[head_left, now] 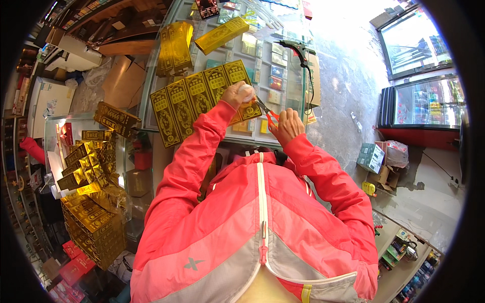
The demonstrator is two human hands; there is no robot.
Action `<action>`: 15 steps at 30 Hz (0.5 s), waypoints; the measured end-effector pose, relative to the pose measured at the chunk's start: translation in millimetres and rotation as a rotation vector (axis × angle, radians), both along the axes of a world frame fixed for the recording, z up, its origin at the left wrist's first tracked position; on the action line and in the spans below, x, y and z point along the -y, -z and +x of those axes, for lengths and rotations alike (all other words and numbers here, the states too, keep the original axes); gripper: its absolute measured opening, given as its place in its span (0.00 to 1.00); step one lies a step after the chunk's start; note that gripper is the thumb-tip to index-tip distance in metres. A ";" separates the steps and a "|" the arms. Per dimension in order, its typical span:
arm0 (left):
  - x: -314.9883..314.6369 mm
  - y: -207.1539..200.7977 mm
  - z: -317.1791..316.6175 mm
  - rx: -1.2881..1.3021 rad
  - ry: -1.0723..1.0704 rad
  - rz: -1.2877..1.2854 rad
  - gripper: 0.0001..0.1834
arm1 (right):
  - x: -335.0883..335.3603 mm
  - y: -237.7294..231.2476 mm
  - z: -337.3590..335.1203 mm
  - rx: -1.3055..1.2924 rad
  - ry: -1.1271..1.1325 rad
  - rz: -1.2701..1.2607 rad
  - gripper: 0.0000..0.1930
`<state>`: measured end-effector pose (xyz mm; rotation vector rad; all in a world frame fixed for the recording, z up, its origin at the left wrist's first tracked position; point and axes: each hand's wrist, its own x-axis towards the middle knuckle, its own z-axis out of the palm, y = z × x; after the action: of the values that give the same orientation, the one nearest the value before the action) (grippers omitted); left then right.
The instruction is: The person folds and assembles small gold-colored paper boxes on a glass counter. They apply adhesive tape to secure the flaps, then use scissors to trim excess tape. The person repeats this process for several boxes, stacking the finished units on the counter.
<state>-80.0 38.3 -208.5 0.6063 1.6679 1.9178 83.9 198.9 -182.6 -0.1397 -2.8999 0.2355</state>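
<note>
My left hand (pixel 233 95) is closed around a roll of clear tape (pixel 246 93) above the right end of a row of black-and-gold boxes (pixel 197 96). The boxes lie side by side on a glass display counter (pixel 150 113). In my right hand (pixel 290 125) is a pair of scissors (pixel 272 119) with orange-red handles. Its blades point toward the tape roll, and whether they touch the tape I cannot make out. Farther back on the glass are shiny gold boxes (pixel 222 34) and a black-and-red glue gun (pixel 299 50) with a cord.
Small packets sit under the counter's glass. To my left, gold packaging (pixel 86 164) is heaped above a tall stack of gold boxes (pixel 96 227). Glass-fronted coolers (pixel 427 101) stand at right, with a teal carton (pixel 370 157) on the floor. A cardboard sheet (pixel 123 83) leans beyond the counter's left side.
</note>
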 end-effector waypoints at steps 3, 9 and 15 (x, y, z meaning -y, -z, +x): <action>-0.3 1.0 0.0 0.088 0.026 0.031 0.11 | 1.5 -0.3 2.0 -0.033 0.023 0.041 0.18; -0.1 2.8 -0.4 0.042 0.025 0.015 0.11 | 2.8 2.0 -5.0 -0.011 -0.013 -0.020 0.17; -1.9 3.3 0.3 0.059 0.005 0.033 0.11 | -1.4 2.7 -10.2 0.040 -0.025 -0.090 0.18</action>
<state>-79.7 40.2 -211.8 0.5609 1.5997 1.9444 73.7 200.3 -185.3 -0.1253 -2.9334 0.3713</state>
